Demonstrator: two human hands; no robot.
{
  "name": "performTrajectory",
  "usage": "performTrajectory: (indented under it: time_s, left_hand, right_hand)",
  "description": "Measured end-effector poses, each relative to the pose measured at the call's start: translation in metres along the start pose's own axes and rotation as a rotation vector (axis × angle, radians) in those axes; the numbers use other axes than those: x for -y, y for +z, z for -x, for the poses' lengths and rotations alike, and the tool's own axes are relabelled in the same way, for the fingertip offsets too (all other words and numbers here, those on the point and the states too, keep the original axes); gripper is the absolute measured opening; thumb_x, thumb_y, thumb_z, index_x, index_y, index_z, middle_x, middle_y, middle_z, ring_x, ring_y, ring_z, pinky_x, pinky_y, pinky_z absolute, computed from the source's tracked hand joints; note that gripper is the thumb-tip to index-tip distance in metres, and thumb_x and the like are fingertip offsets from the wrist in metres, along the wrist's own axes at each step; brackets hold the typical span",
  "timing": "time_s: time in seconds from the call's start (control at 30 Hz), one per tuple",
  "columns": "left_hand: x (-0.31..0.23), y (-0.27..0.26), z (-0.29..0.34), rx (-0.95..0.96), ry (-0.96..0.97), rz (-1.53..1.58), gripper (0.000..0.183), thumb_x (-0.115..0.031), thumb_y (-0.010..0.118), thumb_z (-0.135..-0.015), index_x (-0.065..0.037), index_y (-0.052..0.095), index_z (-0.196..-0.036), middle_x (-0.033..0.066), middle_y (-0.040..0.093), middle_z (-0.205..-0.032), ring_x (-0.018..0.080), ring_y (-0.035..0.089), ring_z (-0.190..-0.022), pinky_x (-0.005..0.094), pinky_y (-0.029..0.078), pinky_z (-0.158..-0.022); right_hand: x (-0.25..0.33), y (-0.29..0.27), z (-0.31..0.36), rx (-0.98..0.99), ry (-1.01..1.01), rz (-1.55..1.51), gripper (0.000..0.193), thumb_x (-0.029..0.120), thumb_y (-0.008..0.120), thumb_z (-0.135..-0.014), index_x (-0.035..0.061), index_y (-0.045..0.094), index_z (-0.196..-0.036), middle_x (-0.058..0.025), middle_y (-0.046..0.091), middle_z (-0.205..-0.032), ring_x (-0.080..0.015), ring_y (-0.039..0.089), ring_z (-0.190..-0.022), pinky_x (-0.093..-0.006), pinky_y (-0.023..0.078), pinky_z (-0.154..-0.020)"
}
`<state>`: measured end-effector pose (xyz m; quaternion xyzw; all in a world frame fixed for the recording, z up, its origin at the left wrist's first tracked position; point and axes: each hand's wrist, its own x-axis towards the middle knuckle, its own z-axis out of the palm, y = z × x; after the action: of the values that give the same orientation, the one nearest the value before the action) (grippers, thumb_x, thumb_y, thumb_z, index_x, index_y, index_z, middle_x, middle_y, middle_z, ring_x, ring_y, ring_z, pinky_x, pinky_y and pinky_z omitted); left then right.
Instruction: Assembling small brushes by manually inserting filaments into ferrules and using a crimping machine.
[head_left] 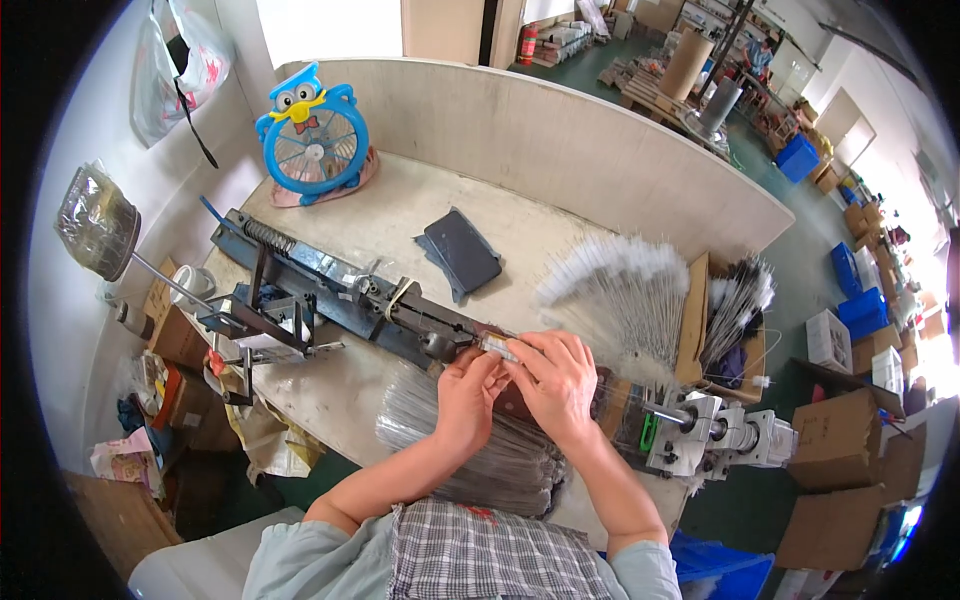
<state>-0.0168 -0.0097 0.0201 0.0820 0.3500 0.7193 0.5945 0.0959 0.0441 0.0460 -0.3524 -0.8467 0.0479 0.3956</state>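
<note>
My left hand (468, 398) and my right hand (552, 382) meet over the middle of a long dark metal bench machine (330, 285). Their fingertips pinch a small whitish piece (497, 347), mostly hidden by the fingers; its kind does not show. Just left of the fingers is a round metal knob (438, 346) on the machine. Under my forearms lies a thick bundle of thin metal wires (500, 470). To the right of my right hand, a shaft and clamp unit (690, 425) with a motor stands at the machine's end.
White-tipped wire brushes (620, 285) fan out at right, beside a cardboard box (697, 320) of darker brushes. A dark phone-like slab (462, 252) lies mid-table. A blue cartoon fan (315, 145) stands at the back left, before a low partition (560, 120). A padded lever (100, 225) rises at left.
</note>
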Motion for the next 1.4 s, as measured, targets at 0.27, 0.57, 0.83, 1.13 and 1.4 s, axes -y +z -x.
performTrajectory:
  time_s: [0.27,0.57,0.83,1.13,1.4]
  left_hand:
    - [0.003,0.005,-0.002,-0.031,-0.004,-0.045,0.008,-0.008,0.059,-0.086,-0.007,0.056,-0.094,0.0028,0.062,-0.092,0.0133,0.061,-0.086,0.0285,0.047,-0.079]
    - [-0.006,-0.001,0.001,-0.013,-0.059,-0.014,0.037,-0.037,0.042,-0.095,-0.002,0.052,-0.102,0.009,0.06,-0.1,0.0188,0.059,-0.093,0.0325,0.047,-0.083]
    - [-0.012,-0.001,0.009,0.02,-0.158,-0.108,0.064,-0.055,0.025,-0.096,0.002,0.044,-0.121,0.0144,0.054,-0.118,0.0214,0.055,-0.106,0.0341,0.043,-0.09]
    - [-0.031,-0.049,0.025,0.067,-0.196,-0.393,0.05,-0.039,0.043,-0.096,-0.002,0.041,-0.129,0.0119,0.052,-0.124,0.0224,0.052,-0.113,0.0366,0.042,-0.093]
    - [-0.153,-0.271,0.023,-0.724,0.285,0.027,0.02,-0.027,0.056,-0.09,-0.011,0.059,-0.102,-0.0003,0.062,-0.087,0.0115,0.055,-0.073,0.0258,0.045,-0.063]
  right_hand:
    - [-0.002,-0.007,0.0,0.018,-0.001,0.015,0.024,0.016,0.075,-0.065,0.0103,0.07,-0.088,-0.0003,0.064,-0.092,-0.0216,0.058,-0.091,-0.0351,0.045,-0.077]
    - [0.004,-0.028,0.005,0.196,0.094,0.17,0.02,0.016,0.072,-0.068,0.0101,0.067,-0.087,-0.001,0.062,-0.085,-0.0208,0.056,-0.087,-0.0346,0.043,-0.075]
    - [0.004,-0.034,0.01,0.204,0.087,0.124,0.014,0.012,0.069,-0.071,0.0073,0.067,-0.084,-0.0042,0.061,-0.077,-0.0235,0.057,-0.081,-0.0361,0.044,-0.072]
    - [0.0,-0.057,0.043,0.371,0.319,-0.199,0.019,0.019,0.064,-0.081,0.0067,0.065,-0.096,-0.0111,0.065,-0.091,-0.0282,0.062,-0.083,-0.0414,0.049,-0.071]
    - [-0.008,-0.047,0.085,0.821,0.403,-0.118,0.019,0.026,0.062,-0.081,0.013,0.069,-0.092,-0.0042,0.064,-0.088,-0.0253,0.062,-0.084,-0.0374,0.05,-0.07]
